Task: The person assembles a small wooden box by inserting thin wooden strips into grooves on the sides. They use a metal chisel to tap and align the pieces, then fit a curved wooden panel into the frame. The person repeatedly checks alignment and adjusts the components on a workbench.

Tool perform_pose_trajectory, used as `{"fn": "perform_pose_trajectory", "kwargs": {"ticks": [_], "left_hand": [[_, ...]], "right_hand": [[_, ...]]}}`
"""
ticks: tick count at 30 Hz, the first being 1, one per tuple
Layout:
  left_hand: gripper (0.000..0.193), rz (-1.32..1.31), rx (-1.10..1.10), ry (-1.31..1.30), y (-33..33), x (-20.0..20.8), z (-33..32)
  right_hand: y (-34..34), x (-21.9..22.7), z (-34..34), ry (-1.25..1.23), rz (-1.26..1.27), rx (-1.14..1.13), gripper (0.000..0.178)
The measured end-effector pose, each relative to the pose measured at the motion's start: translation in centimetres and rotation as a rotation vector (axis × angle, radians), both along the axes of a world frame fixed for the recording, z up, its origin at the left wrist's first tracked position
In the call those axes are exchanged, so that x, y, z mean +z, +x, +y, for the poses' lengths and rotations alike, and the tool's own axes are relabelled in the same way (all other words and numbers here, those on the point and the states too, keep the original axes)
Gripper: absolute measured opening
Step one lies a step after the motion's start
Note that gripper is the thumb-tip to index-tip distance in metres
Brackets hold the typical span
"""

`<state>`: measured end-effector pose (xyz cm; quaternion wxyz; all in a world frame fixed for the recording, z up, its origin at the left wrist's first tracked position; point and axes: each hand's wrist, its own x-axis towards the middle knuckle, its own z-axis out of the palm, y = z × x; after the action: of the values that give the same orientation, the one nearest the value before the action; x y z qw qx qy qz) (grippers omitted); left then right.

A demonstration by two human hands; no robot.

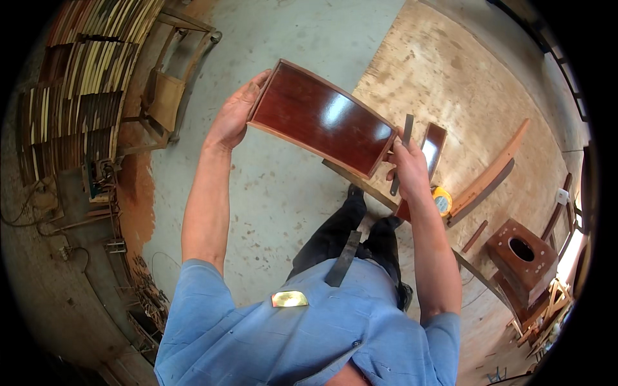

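Observation:
A glossy dark red-brown wooden panel, framed by a raised lighter rim, is held up tilted in front of me. My left hand is closed on its left end, fingers over the upper corner. Closed at its right end is my right hand, which also has a thin dark flat strip in it; the strip sticks out above and below the fingers. Whether the strip is a scraper or a file, I cannot tell. Below the panel's right end, a narrow glossy red-brown board lies on the plywood tabletop.
Beside my right forearm lie a yellow tape measure and a curved wooden piece. A brown wooden box with an oval hole is at the right. Stacked wood strips and a wooden frame stand at the left.

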<state>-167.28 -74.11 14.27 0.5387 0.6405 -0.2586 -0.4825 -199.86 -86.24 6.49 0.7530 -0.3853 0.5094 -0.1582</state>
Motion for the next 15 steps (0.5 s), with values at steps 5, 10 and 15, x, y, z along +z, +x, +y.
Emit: {"fn": "perform_pose_trajectory", "kwargs": {"ticks": [5, 10, 15], "left_hand": [[0.068, -0.073, -0.046, 0.027, -0.3, 0.7, 0.0], [0.074, -0.231, -0.086, 0.055, -0.6, 0.9, 0.1], [0.074, -0.302, -0.087, 0.077, -1.5, 1.8, -0.1]], "right_hand": [[-0.2, -0.5, 0.1, -0.002, 0.011, -0.011, 0.052], [-0.4, -0.6, 0.2, 0.005, 0.002, -0.033, 0.051], [-0.5, -0.4, 0.3, 0.015, 0.017, -0.040, 0.051]]}}
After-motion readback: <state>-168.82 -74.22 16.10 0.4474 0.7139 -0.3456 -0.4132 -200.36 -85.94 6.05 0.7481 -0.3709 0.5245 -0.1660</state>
